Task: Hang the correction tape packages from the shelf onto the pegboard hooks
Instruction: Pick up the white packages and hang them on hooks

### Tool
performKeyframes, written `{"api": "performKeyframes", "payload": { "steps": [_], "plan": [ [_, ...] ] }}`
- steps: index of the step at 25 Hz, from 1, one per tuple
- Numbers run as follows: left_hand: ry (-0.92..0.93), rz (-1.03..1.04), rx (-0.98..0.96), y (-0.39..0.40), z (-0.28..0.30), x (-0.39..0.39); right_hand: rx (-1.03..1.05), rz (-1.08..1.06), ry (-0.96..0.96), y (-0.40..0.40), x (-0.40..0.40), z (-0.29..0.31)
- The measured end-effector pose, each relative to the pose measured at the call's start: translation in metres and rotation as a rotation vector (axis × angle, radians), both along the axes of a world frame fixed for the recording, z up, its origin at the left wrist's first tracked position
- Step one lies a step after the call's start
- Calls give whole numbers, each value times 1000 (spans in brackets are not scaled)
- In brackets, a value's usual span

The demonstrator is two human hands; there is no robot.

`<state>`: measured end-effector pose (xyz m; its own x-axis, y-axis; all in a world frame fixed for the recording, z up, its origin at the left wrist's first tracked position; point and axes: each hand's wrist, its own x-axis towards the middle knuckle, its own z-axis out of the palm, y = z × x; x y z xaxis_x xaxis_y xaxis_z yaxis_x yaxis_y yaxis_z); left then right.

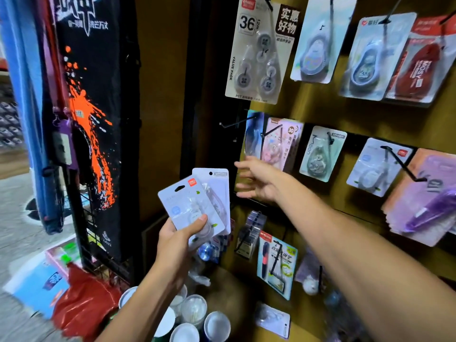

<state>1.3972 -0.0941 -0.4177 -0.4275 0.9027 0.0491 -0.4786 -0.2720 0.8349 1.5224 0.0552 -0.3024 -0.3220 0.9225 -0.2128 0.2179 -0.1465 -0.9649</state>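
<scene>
Before the pegboard [320, 114], left hand [177, 240] grips two correction tape packages [197, 206]; right hand [259, 181] spread, empty

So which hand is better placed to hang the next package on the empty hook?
The right hand: it is open, free, and just below the empty hook. The left hand is lower and holds the packages.
</scene>
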Motion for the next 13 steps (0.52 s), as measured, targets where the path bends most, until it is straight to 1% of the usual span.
{"api": "performKeyframes", "payload": {
  "steps": [3,5,7,9,11,13],
  "plan": [
    [-23,-53,28,-8,8,5,-39,241,5,-44,16,-32],
    [-11,-89,29,-17,14,13,10,306,-16,-80,31,-44],
    [16,-113,28,-29,19,24,45,274,-11,-109,45,-47],
    [5,-114,29,-42,25,35,77,168,43,-129,61,-45],
    [-18,-83,16,-50,29,42,129,56,76,-140,78,-41],
    [0,-51,-17,-56,33,50,172,-3,76,-150,100,-35]
  ]
}}
